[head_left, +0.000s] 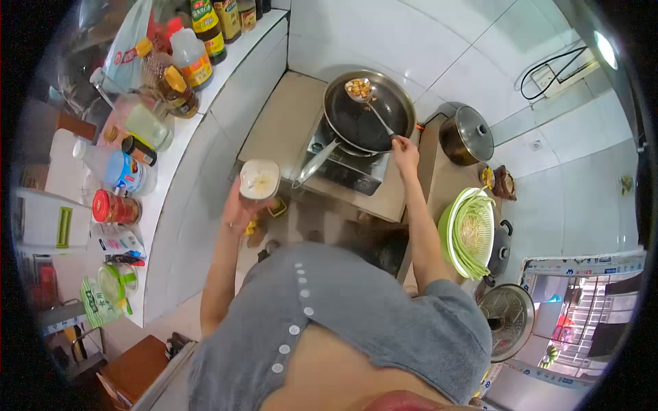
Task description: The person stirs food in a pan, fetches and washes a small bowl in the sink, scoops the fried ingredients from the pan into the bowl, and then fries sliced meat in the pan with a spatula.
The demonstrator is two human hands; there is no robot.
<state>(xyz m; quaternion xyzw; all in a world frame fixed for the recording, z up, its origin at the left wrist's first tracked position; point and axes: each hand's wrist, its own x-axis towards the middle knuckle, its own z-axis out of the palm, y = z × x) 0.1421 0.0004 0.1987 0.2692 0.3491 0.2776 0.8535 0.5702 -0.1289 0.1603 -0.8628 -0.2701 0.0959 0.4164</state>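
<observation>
My right hand (406, 155) is closed round the dark handle of a ladle (382, 122). The bowl of the ladle is filled with small browned pieces of food (358, 88) and hangs over the far side of a dark frying pan (343, 116). A few more pieces lie in the pan. The pan rests on a portable stove (349, 175), its steel handle pointing toward me and left. In my left hand (236, 209) is a small white bowl (260, 171), held left of the pan handle. Something pale lies at the bottom of the bowl.
On the left ledge (185, 137) stand several sauce bottles (192, 58) and a red-lidded jar (116, 207). To the right are a lidded pot (466, 135), a green-and-white basket (445, 229) of long green beans, and a glass lid (507, 322). A tiled wall (384, 34) rises behind the stove.
</observation>
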